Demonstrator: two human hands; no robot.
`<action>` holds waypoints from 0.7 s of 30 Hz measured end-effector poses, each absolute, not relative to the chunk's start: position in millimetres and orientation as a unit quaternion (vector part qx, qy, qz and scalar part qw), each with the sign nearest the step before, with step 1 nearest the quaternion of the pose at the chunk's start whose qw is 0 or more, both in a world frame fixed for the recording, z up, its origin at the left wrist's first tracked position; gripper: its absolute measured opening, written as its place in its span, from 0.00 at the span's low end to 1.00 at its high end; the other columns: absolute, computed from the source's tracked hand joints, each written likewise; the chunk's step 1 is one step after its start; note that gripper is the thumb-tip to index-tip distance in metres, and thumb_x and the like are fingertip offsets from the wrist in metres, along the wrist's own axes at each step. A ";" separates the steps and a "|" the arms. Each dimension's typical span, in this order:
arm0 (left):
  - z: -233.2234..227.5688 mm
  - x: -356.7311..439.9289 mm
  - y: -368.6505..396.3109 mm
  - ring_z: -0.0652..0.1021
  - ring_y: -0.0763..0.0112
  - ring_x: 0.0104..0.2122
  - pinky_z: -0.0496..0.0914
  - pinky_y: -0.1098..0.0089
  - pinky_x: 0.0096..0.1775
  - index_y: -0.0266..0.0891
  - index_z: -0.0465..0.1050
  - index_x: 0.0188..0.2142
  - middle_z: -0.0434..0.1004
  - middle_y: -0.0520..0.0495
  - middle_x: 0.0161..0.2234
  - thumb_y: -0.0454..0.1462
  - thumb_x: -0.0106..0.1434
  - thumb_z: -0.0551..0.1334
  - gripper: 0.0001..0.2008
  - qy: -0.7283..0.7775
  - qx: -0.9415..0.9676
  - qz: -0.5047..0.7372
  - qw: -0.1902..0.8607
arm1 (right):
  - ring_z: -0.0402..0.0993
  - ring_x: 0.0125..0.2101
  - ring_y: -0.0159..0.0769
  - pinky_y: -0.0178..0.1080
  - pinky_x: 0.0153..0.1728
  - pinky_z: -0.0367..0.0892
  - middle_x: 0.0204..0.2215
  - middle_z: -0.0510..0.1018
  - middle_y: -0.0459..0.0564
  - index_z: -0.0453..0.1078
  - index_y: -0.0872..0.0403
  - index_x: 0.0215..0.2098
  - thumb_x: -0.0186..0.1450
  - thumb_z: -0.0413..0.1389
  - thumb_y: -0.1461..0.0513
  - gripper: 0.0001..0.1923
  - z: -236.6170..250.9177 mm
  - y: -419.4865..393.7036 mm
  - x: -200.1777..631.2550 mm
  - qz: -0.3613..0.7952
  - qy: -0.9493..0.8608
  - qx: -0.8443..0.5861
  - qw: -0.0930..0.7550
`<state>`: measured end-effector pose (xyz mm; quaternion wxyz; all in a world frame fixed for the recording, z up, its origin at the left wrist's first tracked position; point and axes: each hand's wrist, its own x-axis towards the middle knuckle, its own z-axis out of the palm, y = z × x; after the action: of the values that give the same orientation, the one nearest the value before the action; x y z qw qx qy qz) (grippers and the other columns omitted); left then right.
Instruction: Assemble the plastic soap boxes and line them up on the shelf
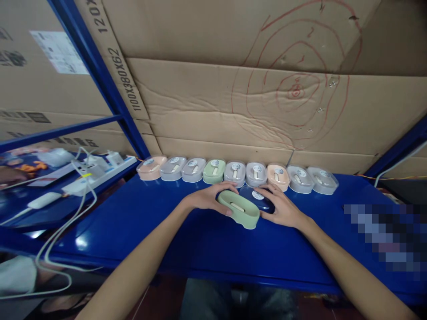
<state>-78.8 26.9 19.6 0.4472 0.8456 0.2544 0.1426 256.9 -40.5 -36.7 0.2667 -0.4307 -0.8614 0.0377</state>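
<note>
1. Standing right behind this person at the blue shelf [160, 231], here's what I'm seeing. Both hands are out over the middle of it, working on one green soap box [239, 212].

2. The left hand [208, 198] is curled over the box's upper-left end, fingers wrapped down on the rim, so it's clamped on the green tray. Looks to me like that grip is there to steady it.

3. The right hand [283, 209] rests on a clear lid [258, 198] that lies just behind and to the right of the green tray, touching or nearly so. Fingers are spread flat on top, pressing rather than pinching, I'd guess to keep it from sliding on the slick surface.

4. The green box is tipped a bit, its open side facing up and toward the camera, and you can see a small pale piece inside. Its long axis runs from upper left down to lower right.

5. Behind the hands there's a row of closed soap boxes [235, 172] lined up side by side against the cardboard [233, 102], pink, grey and green ones, each pointing front to back.

6. Off to the left, a white power strip [100, 171] with cables.
</note>
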 end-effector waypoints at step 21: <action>42.7 -75.5 -7.6 0.78 0.47 0.56 0.71 0.56 0.57 0.46 0.76 0.57 0.77 0.44 0.56 0.55 0.48 0.82 0.41 0.261 0.898 0.082 0.344 | 0.66 0.68 0.61 0.66 0.69 0.65 0.66 0.70 0.63 0.69 0.49 0.72 0.73 0.60 0.56 0.29 -24.2 -50.4 247.6 0.025 -0.853 -0.429 0.296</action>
<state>-75.5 -7.6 42.7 0.3438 0.8984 0.2609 0.0816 247.6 -50.4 -24.2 0.2960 -0.4288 -0.8532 0.0249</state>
